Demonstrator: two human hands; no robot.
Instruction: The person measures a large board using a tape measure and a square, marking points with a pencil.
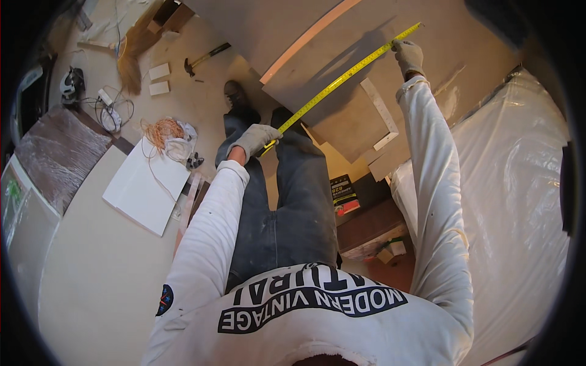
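Observation:
A yellow measuring tape is stretched out between my two gloved hands, slanting from near my thighs up to the far right. My left hand is closed around its near end, over my legs. Close to the far end, my right hand grips the blade, and a short length with the tip sticks out beyond the fingers. The tape passes above a large brown board. On the board, below the tape, lies a pale L-shaped square. A light wooden strip runs along the board's far part.
A hammer and a straw broom lie on the floor at the far left. Nearer are a white panel and tangled orange cord. Plastic sheeting covers something at right. A black box sits beside my leg.

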